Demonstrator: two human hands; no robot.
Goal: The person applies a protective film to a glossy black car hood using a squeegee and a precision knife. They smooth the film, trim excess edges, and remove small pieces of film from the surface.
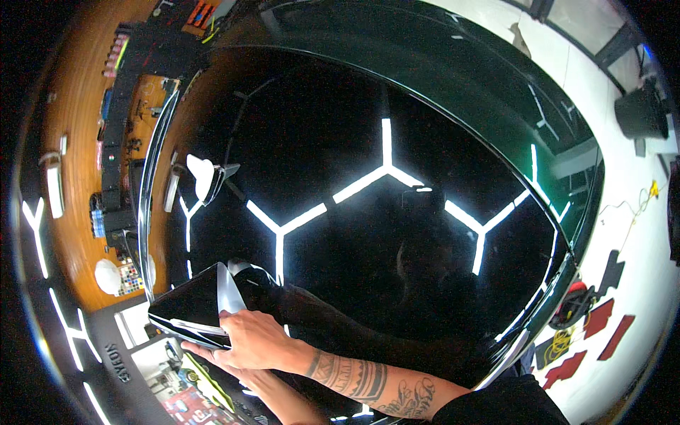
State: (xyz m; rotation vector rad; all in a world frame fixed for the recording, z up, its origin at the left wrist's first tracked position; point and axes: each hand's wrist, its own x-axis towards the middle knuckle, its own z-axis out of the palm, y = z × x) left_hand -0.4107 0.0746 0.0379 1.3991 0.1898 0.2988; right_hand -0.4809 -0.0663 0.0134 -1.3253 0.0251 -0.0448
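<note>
Meeting at the lower edge of one dark glossy three-cornered piece [185, 306], our two hands are entered as follows. Right hand [262, 342]: back turned up, fingers bent at the piece's lower right side, near its pale wedge-shaped face [229, 290]; tips partly hidden, so we cannot tell whether they grip. Left hand [221, 360]: below the right, fingers reaching along the lower edge; we cannot tell whether they clasp it. The piece: low and to our left, next to a large black glossy surface [354, 248] mirroring branching white lights. Dark green panel [418, 53]: curved, along the far side of the black surface. White floor [577, 92]: at our right, bearing flat dark red pieces [616, 337] and a coiled yellow cable [558, 348]. Tattooed right forearm [358, 375]: one, running into a black sleeve [506, 404]
</note>
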